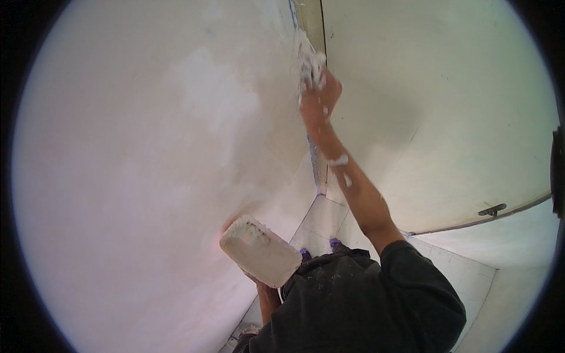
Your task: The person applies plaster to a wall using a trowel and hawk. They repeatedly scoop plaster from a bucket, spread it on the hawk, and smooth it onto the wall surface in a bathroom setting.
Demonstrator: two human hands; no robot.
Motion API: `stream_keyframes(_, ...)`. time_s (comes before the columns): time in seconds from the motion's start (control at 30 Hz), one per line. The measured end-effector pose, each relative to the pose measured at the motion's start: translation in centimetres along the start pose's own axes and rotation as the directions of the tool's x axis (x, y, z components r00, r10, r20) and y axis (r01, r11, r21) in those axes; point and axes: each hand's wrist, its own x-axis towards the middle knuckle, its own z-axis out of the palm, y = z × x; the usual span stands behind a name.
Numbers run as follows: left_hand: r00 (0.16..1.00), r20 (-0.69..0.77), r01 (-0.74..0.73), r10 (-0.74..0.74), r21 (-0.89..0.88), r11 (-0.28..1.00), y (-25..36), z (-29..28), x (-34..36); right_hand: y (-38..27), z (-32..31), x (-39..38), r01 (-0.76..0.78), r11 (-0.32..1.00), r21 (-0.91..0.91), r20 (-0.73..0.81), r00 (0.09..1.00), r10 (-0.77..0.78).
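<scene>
My left hand (258, 280), mostly hidden beneath it, holds up a pale rectangular mud pan (259, 250) low in front of my body. White putty coats the pan, and lumps of it cling to the rim. Further up, my right hand (322, 88) is closed around a white, putty-smeared tool (312, 66), blurred and partly covered by the fingers. That tool is against the wall's edge, where wet putty (303, 47) lies along the door frame (312, 17). Spots of putty stick to my right forearm.
A patchy off-white wall (147, 117) fills the left side. On the right stands a pale door (447, 106) with a dark handle (492, 210) near its far edge. White floor tiles (321, 220) show below, with purple footwear (335, 242) on my feet.
</scene>
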Motion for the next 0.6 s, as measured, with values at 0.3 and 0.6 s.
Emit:
stream_keyframes(0.3, 1.000, -0.010, -0.018, 0.018, -0.005, 1.000, -0.1, -0.4, 0.4, -4.5, -0.9, 0.0, 0.218, 0.947, 0.236, 0.206, 0.941, -0.268)
stream_keyframes(0.6, 1.000, 0.015, -0.017, 0.017, -0.001, 1.000, -0.6, -1.2, 0.7, -3.4, 2.6, 4.1, 0.308, 0.936, -0.168, 0.046, 0.951, -0.305)
